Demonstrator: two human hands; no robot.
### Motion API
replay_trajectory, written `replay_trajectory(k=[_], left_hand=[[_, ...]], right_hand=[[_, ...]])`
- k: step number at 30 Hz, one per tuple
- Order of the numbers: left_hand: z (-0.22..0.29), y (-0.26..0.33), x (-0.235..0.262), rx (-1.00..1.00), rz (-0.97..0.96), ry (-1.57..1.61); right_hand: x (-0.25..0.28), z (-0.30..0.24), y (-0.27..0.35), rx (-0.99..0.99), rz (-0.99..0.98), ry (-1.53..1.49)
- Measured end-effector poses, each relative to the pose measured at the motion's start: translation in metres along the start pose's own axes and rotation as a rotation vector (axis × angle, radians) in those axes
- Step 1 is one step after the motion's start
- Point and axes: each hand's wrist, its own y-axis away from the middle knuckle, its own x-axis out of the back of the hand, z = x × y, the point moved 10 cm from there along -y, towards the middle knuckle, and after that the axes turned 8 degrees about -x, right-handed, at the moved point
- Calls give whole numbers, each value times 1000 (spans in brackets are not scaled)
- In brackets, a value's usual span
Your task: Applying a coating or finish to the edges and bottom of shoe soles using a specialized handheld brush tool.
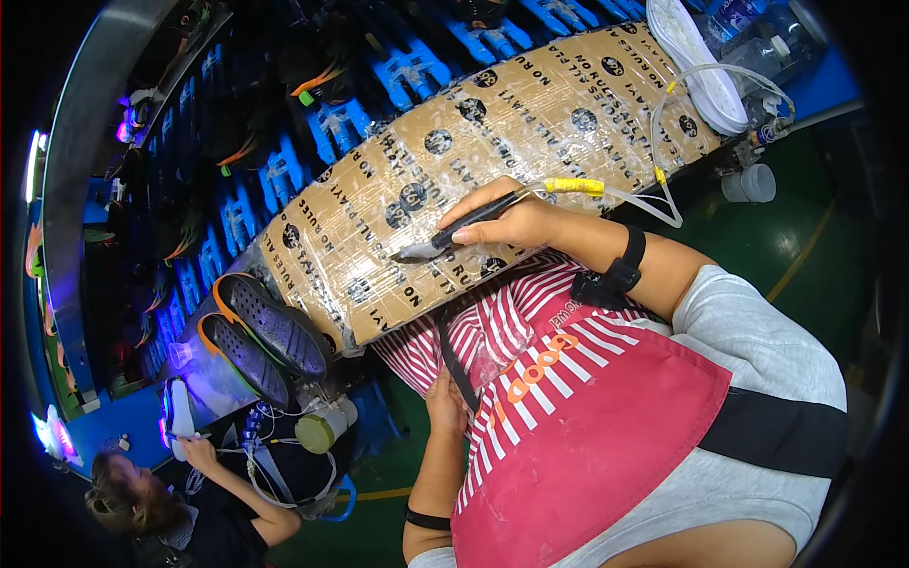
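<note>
My right hand (507,216) is closed around the black handle of a glue brush (466,225). The brush's flat pale tip points left, low over or touching the taped cardboard surface (379,222); I cannot tell which. From its rear end runs a clear hose (632,199) with yellow tape around it. Down by the front of the red striped apron (587,407), below the cardboard's near edge, is my left hand (445,402). Its fingers are mostly hidden against the apron, so what they hold, if anything, does not show.
A pair of dark clogs with orange rims (260,331) rests at the cardboard's left end. Blue racks (407,71) run along the far side. White soles (696,66) and clear bottles (757,62) are at the far right. A co-worker (142,497) handles a white sole at lower left.
</note>
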Motion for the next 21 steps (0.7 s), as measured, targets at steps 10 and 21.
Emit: replay_trajectory(k=[10,21], left_hand=[[81,34,-29,-365,138,-238],[286,251,-226,-1367,-1244,326]], right_hand=[[1,-1,-1,10,27,9],[0,-4,2,30,43,4]])
